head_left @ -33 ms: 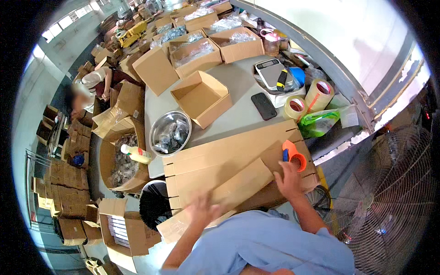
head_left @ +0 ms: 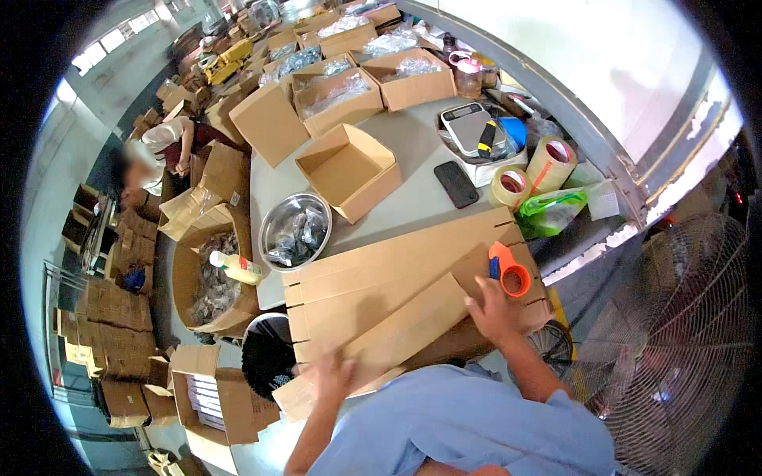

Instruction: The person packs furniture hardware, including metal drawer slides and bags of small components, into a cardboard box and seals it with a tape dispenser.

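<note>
A long, narrow panel of a brown cardboard carton [head_left: 413, 321] runs slantwise in front of me. Flattened cardboard sheets [head_left: 373, 270] with slotted edges lie beneath it. At the panel's left end is my left hand [head_left: 327, 374], slightly smeared, its thumb apart from the fingers. My right hand [head_left: 495, 313] rests by the panel's right end with fingers spread; whether it presses on the cardboard I cannot tell. Just beyond the right hand, an orange tape dispenser [head_left: 514, 278] with a blue part lies on the sheets.
An open carton [head_left: 349, 170], a metal bowl [head_left: 274, 258] of small bagged parts and a black phone [head_left: 456, 185] are on the grey table. Tape rolls [head_left: 553, 164] and a scale [head_left: 468, 125] stand at right. A large fan [head_left: 675, 349] is beside me; another person [head_left: 163, 151] bends at far left.
My left hand has moved left and slightly down off the panel's face to its left end. My right hand has shifted slightly left, away from the tape dispenser.
</note>
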Motion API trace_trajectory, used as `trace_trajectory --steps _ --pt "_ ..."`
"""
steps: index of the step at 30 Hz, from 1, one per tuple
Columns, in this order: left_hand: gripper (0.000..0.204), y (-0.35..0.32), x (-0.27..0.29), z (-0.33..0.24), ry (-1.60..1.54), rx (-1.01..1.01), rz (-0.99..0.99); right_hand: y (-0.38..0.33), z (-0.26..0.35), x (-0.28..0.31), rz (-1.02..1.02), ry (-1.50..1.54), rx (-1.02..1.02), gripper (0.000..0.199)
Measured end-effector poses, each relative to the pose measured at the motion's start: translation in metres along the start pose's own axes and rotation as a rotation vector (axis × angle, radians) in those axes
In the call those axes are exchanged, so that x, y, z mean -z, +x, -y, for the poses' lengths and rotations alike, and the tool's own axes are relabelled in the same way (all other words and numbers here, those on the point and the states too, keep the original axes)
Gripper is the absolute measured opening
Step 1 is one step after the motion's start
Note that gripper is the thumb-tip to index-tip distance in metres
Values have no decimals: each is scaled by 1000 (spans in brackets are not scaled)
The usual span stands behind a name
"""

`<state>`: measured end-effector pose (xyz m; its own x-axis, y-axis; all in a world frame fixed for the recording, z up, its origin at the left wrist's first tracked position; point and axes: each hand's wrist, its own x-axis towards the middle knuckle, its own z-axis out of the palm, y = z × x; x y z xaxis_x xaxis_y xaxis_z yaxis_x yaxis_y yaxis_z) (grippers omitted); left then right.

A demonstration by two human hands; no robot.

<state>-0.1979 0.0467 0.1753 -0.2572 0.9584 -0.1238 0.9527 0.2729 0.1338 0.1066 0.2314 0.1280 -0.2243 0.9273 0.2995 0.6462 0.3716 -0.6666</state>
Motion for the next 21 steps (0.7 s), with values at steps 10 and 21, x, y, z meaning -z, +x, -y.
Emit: trace_trajectory --steps 10,21 --pt "71 -74 -123 209 -1286 916 -36 9 28 -46 289 582 -465 49" --pt "67 27 -87 160 -1350 284 560 -256 106 -4 -349 1532 -1041 41"
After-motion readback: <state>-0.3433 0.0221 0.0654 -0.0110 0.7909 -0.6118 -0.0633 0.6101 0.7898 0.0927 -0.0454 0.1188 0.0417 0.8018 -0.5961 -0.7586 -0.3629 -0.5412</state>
